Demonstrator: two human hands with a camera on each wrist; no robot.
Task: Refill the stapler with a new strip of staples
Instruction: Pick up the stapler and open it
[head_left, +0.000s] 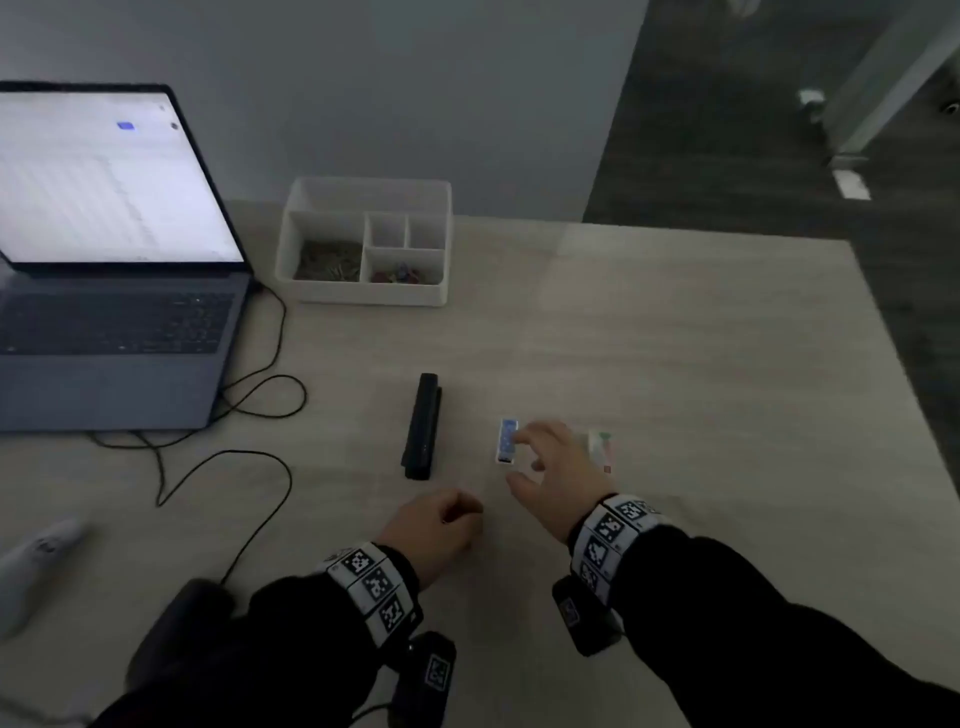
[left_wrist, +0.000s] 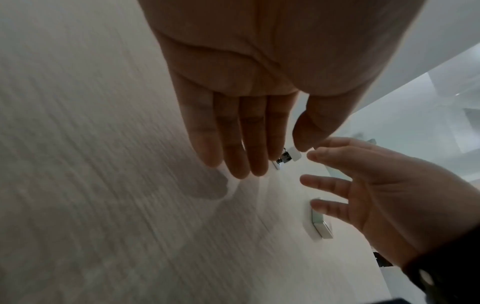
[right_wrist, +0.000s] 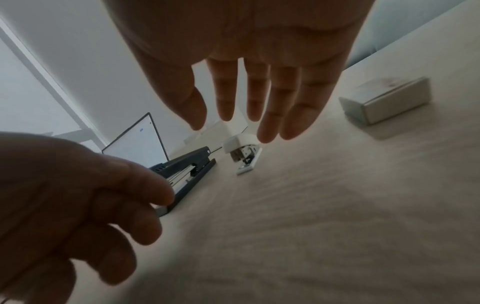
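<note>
White organizer (head_left: 311, 291): clips (head_left: 328, 262), coloured pins (head_left: 400, 273) inside. Right hand (head_left: 558, 475) spread, empty; left hand (head_left: 434, 532) loosely curled, empty.

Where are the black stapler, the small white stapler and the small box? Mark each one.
black stapler (head_left: 422, 426): head view, middle of its top arm.
small white stapler (right_wrist: 241, 142): right wrist view, on its white top.
small box (right_wrist: 397, 106): right wrist view, on its pale side face.
</note>
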